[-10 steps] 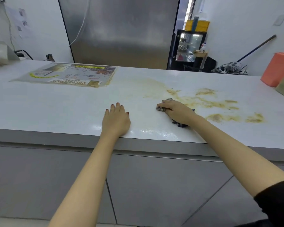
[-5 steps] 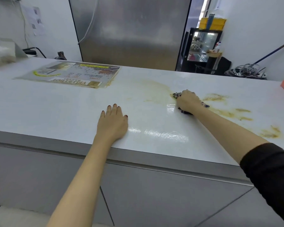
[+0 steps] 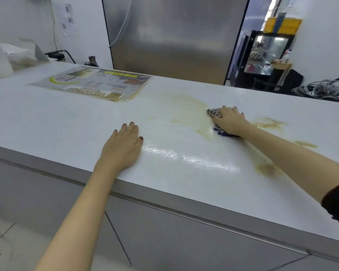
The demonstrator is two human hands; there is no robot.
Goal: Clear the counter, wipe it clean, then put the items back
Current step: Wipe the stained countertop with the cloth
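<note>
The white counter carries yellow-brown smears across its middle and right. My right hand lies flat on a dark checked cloth, pressing it onto the counter at the edge of the smear. Only the cloth's front corner and a bit by my wrist show; my hand hides the remainder. My left hand rests flat on the counter near its front edge, fingers straight. A wet shiny streak lies between my arms.
A laminated menu sheet lies at the counter's back left. White bags sit at the far left. A steel fridge stands behind the counter, with a display case and tangled cables to the right.
My right hand has pushed the cloth away from me and leftward through the smear, leaving a wet streak behind it. My left hand has stayed flat in place.
</note>
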